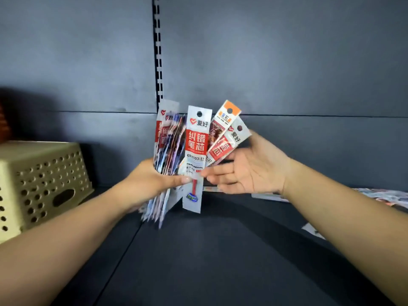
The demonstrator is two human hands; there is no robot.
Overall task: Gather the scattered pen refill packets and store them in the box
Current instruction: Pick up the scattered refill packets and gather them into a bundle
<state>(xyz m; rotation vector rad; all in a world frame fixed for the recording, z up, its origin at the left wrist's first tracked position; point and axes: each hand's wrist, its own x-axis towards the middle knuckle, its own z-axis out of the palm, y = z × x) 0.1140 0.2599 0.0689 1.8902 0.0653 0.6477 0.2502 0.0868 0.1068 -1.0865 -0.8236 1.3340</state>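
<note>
Packets (170,155) are mostly gathered, upright at frame centre in the left hand (154,180), its grip clamped on them, the right hand (249,166) pinching two more (225,140); strays (384,197) at right and the boxing (39,180) remain.

Many refill packets (196,146), one box (42,180)
</note>
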